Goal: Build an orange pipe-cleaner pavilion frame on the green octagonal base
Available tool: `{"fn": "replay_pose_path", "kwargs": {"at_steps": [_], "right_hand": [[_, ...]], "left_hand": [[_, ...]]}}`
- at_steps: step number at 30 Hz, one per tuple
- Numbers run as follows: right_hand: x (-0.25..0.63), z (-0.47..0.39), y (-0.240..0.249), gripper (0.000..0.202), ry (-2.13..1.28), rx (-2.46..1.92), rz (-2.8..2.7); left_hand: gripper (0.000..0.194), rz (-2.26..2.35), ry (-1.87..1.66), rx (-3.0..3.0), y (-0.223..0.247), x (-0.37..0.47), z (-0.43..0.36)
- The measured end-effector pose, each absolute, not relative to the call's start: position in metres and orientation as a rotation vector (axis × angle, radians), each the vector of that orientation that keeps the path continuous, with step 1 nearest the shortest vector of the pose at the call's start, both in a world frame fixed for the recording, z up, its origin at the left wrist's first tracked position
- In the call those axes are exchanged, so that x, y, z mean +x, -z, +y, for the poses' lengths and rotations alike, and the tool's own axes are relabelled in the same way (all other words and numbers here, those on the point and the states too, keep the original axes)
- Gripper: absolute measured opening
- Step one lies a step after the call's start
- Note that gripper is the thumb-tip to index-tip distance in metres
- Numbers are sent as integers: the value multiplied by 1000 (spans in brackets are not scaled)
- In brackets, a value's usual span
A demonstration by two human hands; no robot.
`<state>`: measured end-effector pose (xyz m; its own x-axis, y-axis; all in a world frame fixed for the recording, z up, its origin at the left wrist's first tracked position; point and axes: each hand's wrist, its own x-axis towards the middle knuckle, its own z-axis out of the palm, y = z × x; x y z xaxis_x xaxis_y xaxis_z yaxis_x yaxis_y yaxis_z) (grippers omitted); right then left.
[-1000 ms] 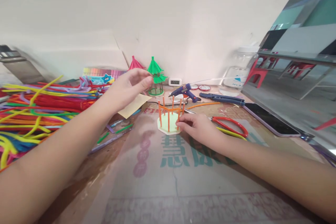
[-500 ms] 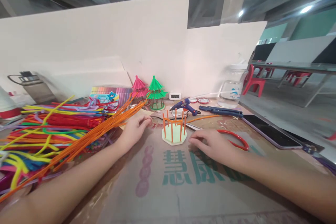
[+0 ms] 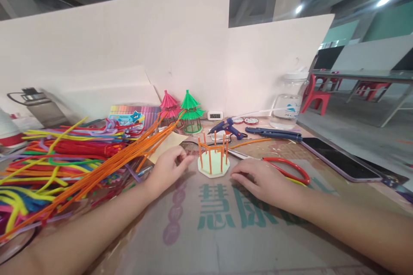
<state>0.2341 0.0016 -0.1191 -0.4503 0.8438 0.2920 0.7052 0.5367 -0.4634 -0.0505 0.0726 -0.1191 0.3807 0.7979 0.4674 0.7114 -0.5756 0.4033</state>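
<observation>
A pale green octagonal base point(image 3: 213, 170) with upright orange posts and an orange ring joining them stands on the printed mat point(image 3: 193, 245). My left hand point(image 3: 170, 167) rests just left of it, fingers curled, with a gap between thumb and forefinger and nothing in it. On the right, close to the base but apart from it, my right hand point(image 3: 256, 176) rests with loosely bent fingers and holds nothing visible. Red-handled scissors point(image 3: 290, 166) lie behind my right hand. Long orange pipe cleaners point(image 3: 112, 167) stretch past my left arm.
Colourful pipe cleaners point(image 3: 77, 148) fill the left. Behind stand pink point(image 3: 169, 105) and green point(image 3: 191, 109) roofed models, a blue glue gun point(image 3: 227, 127), a small clock point(image 3: 215, 115) and a water jug point(image 3: 287, 103). A phone point(image 3: 338, 160) and blue cutter point(image 3: 272, 133) lie right.
My left hand has moved slightly right, closer to the base, and its thumb and forefinger show a gap. My right hand is nearly unchanged. The view has shifted a little.
</observation>
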Motion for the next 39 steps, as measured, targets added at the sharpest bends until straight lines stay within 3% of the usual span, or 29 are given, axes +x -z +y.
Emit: {"fn": "replay_pose_path", "kwargs": {"at_steps": [4, 14, 25, 34, 39], "right_hand": [[235, 1, 118, 24, -353, -1247, -2306], [236, 3, 120, 23, -343, -1227, -2335], [235, 3, 120, 23, -302, -1206, -2353], [237, 3, 121, 22, -308, -1204, -2352], [236, 2, 122, 24, -348, -1230, -2357]], "left_hand": [[24, 1318, -919, 2602, 122, -50, 71], [23, 1204, -760, 2576, 122, -50, 73], [32, 1194, -788, 2634, 120, -48, 72], [26, 1287, -829, 2536, 130, -50, 77], [23, 1360, -726, 2739, 98, -56, 75]]}}
